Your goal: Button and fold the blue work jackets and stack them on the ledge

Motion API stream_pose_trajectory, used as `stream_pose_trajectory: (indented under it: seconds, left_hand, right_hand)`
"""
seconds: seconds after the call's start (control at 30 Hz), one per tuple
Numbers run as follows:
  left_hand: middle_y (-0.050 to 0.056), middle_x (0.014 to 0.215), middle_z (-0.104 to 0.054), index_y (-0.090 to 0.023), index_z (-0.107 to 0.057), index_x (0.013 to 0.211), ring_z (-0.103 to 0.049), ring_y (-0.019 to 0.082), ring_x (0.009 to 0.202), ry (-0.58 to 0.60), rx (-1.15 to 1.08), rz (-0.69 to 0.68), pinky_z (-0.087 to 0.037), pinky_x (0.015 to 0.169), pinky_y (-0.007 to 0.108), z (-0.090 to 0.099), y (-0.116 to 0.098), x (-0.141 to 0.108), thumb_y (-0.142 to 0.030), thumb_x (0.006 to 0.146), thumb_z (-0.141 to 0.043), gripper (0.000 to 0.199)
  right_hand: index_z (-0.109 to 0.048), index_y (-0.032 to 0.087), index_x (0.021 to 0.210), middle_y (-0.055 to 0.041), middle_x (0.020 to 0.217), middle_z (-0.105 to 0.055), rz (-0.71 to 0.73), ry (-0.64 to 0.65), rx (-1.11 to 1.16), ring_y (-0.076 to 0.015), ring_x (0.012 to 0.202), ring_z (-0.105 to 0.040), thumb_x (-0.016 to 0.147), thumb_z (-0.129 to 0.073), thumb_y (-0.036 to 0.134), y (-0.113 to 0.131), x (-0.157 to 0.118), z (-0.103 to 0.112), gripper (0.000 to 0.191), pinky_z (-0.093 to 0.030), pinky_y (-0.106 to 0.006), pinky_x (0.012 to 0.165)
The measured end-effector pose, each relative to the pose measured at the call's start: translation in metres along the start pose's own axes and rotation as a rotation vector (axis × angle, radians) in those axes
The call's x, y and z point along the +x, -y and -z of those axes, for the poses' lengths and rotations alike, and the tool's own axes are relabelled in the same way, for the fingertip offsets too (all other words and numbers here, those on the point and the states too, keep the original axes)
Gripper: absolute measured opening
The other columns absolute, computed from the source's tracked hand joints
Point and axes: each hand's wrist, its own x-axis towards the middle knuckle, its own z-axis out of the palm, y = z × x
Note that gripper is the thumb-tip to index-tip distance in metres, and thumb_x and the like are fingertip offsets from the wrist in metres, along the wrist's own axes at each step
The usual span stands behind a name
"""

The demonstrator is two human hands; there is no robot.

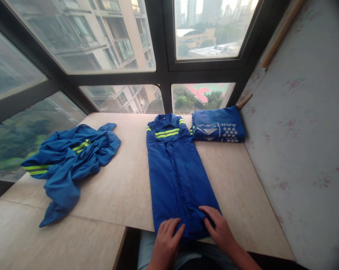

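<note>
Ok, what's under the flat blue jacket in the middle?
The pale countertop shows along both sides of the blue jacket, which appears to lie on it. Whatever is directly beneath the jacket is covered and can't be seen.

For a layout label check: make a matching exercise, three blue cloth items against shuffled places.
Things
1. Crumpled blue cloth garment
2. Flat, collared blue cloth garment
3. Folded, rectangular blue cloth bundle with white print

Places
A. Beside the pale, pink-flowered wall
B. At the bare left hand and right hand
C. Left part of the beige tabletop

Pairs: 1-C; 2-B; 3-A
</note>
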Motion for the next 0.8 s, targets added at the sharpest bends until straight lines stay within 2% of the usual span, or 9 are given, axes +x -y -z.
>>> stream_pose_trajectory:
  seconds: [0.17,0.23,0.3,0.4,0.5,0.57,0.63,0.7,0.8]
  left_hand:
    - [0.009,0.121,-0.068,-0.026,-0.065,0.122,-0.061,0.024,0.109,-0.007,-0.005,0.005,-0.050,0.093,0.039,0.000,-0.001,0.003,-0.006,0.084,-0.043,0.048]
    - [0.008,0.119,-0.069,-0.026,-0.067,0.120,-0.062,0.024,0.107,-0.041,-0.006,-0.014,-0.050,0.091,0.038,0.000,0.000,0.003,-0.007,0.087,-0.043,0.045]
    - [0.008,0.117,-0.070,-0.025,-0.067,0.119,-0.062,0.023,0.106,-0.082,-0.012,-0.032,-0.050,0.090,0.037,0.000,0.000,0.004,-0.007,0.089,-0.042,0.044]
    - [0.008,0.117,-0.070,-0.025,-0.066,0.121,-0.062,0.023,0.106,-0.097,-0.032,-0.034,-0.050,0.090,0.037,0.001,-0.003,0.006,-0.008,0.089,-0.042,0.044]
    - [0.010,0.118,-0.069,-0.023,-0.067,0.114,-0.062,0.025,0.107,-0.048,-0.061,-0.016,-0.051,0.091,0.040,0.004,-0.006,0.008,-0.010,0.085,-0.046,0.038]
    - [0.010,0.120,-0.068,-0.021,-0.068,0.108,-0.062,0.026,0.108,0.001,-0.084,-0.021,-0.051,0.092,0.043,0.009,-0.006,0.008,-0.015,0.083,-0.052,0.030]
    - [0.010,0.120,-0.068,-0.021,-0.067,0.109,-0.062,0.026,0.109,0.042,-0.102,-0.059,-0.052,0.093,0.042,0.014,-0.002,0.007,-0.020,0.084,-0.056,0.028]
    - [0.010,0.119,-0.069,-0.020,-0.065,0.115,-0.063,0.024,0.108,0.035,-0.093,-0.091,-0.052,0.093,0.039,0.018,0.003,0.006,-0.022,0.086,-0.056,0.031]
    - [0.013,0.134,-0.062,-0.018,-0.057,0.133,-0.057,0.026,0.122,0.014,0.024,-0.068,-0.049,0.098,0.040,0.015,0.006,0.005,-0.025,0.090,-0.053,0.044]
  right_hand:
    - [-0.071,0.020,0.113,-0.0097,0.111,-0.075,-0.320,-0.169,0.122,-0.0270,0.103,-0.071,0.095,-0.045,0.039,-0.006,0.013,-0.005,0.036,-0.058,-0.040,0.089]
    - [-0.070,0.019,0.114,-0.0102,0.110,-0.075,-0.382,-0.218,0.169,-0.0272,0.102,-0.071,0.096,-0.046,0.043,-0.005,0.016,-0.006,0.039,-0.059,-0.039,0.087]
    - [-0.070,0.019,0.115,-0.0104,0.110,-0.075,-0.378,-0.224,0.187,-0.0267,0.103,-0.071,0.096,-0.046,0.044,-0.001,0.014,-0.005,0.039,-0.059,-0.037,0.086]
    - [-0.070,0.022,0.114,-0.0089,0.112,-0.074,-0.233,-0.126,0.134,-0.0247,0.106,-0.069,0.098,-0.044,0.040,0.007,0.005,0.000,0.035,-0.057,-0.036,0.089]
    - [-0.073,0.028,0.104,-0.0048,0.121,-0.071,0.088,0.136,-0.027,-0.0254,0.116,-0.063,0.097,-0.049,0.032,0.016,-0.005,0.008,0.025,-0.051,-0.044,0.100]
    - [-0.073,0.029,0.099,-0.0028,0.129,-0.067,0.248,0.270,-0.158,-0.0265,0.122,-0.059,0.094,-0.054,0.027,0.019,-0.008,0.013,0.020,-0.048,-0.048,0.103]
    - [-0.071,0.029,0.107,-0.0033,0.133,-0.064,0.318,0.287,-0.253,-0.0255,0.124,-0.057,0.093,-0.054,0.023,0.020,-0.008,0.016,0.023,-0.047,-0.047,0.104]
    - [-0.065,0.028,0.123,-0.0054,0.139,-0.060,0.361,0.251,-0.316,-0.0247,0.129,-0.053,0.093,-0.052,0.020,0.020,-0.006,0.017,0.034,-0.045,-0.045,0.106]
    - [-0.047,0.025,0.144,-0.0083,0.155,-0.042,0.439,0.275,-0.402,-0.0278,0.142,-0.038,0.090,-0.054,0.022,0.024,-0.002,0.012,0.055,-0.039,-0.048,0.112]
